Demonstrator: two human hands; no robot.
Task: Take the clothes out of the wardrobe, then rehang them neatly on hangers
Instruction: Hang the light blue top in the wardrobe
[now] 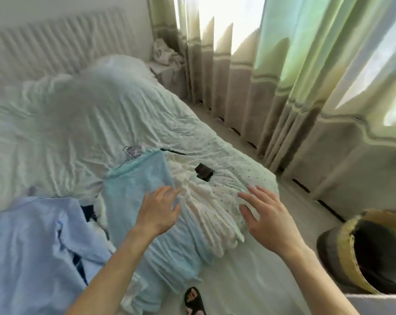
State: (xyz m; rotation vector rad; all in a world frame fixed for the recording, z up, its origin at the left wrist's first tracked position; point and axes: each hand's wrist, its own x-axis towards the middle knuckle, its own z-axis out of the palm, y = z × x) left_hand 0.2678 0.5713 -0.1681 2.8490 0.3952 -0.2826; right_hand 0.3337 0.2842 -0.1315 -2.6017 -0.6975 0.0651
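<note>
While clothes lie heaped on the bed [83,123], our left hand [161,209] and right hand [266,215] hover spread and empty over the white dotted garment [217,198]; next, probably gathering it for a hanger [131,153].

left hand [159,210] spread over turquoise garment [133,185] | right hand [266,214] spread over white dotted garment [217,201] | both on bed [79,133]

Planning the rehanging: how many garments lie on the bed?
3 clear: periwinkle shirt at left, turquoise garment in the middle, white dotted garment at right. Dark fabric between may hide more.
</note>
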